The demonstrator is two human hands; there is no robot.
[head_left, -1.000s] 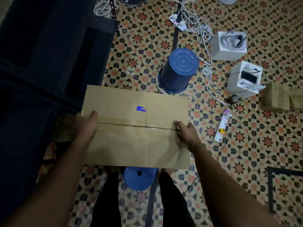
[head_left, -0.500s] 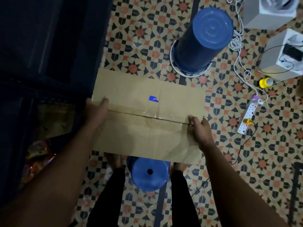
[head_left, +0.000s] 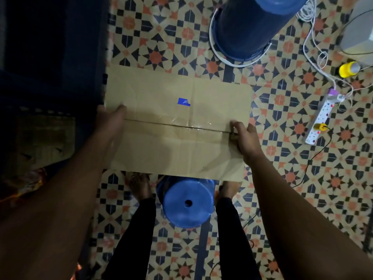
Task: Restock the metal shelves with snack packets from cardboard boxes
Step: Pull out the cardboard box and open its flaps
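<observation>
A closed cardboard box [head_left: 177,122], taped along its middle seam and marked with a small blue sticker, is held level above the patterned floor. My left hand [head_left: 110,122] grips its left end, thumb on top. My right hand [head_left: 245,138] grips the right end at the seam. A dark metal shelf unit [head_left: 50,57] stands to the left, with another cardboard box [head_left: 44,142] and orange snack packets [head_left: 26,184] dimly visible inside it.
A blue stool [head_left: 187,203] stands below the box between my feet. An upturned dark blue bucket [head_left: 252,27] sits beyond the box. To the right lie a white power strip [head_left: 321,122], white cables [head_left: 314,37] and a yellow tape roll [head_left: 349,69].
The camera has tilted down and closer, so the box looks larger. Both hands keep the same grip on the box ends, and it has drifted slightly right and forward.
</observation>
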